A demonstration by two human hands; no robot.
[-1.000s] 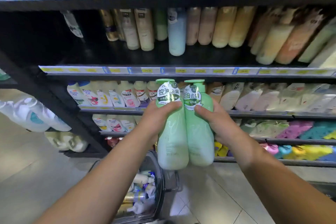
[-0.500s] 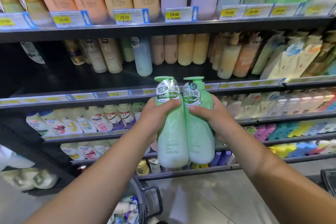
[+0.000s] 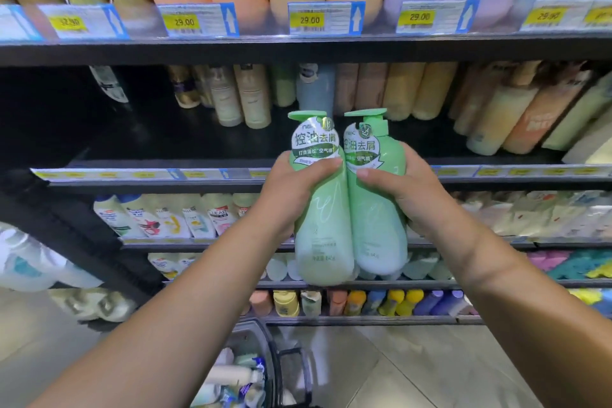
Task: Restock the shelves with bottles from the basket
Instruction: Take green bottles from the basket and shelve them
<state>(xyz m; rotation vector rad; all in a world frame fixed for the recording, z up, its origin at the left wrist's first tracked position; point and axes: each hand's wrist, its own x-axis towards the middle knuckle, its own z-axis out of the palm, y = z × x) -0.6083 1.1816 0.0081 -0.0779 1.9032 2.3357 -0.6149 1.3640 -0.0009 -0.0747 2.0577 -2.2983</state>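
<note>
Left hand [image 3: 291, 195] and right hand [image 3: 410, 195] each grip a green shampoo bottle [image 3: 326, 225]; I'd slide both upright into the dark shelf gap [image 3: 139, 139], labels facing out.

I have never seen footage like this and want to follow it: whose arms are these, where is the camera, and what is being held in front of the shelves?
There is no machine here. A person wears one camera on the head, so the picture looks forward and down along both forearms. The left hand grips the left green bottle, and the right hand grips the right green bottle. Both are pump bottles, held upright and pressed side by side. Behind them stand store shelves full of bottles, with yellow price tags reading 29.00. The shelf behind the pumps has a bare dark stretch on its left. Low down, the basket holds more bottles.
</note>
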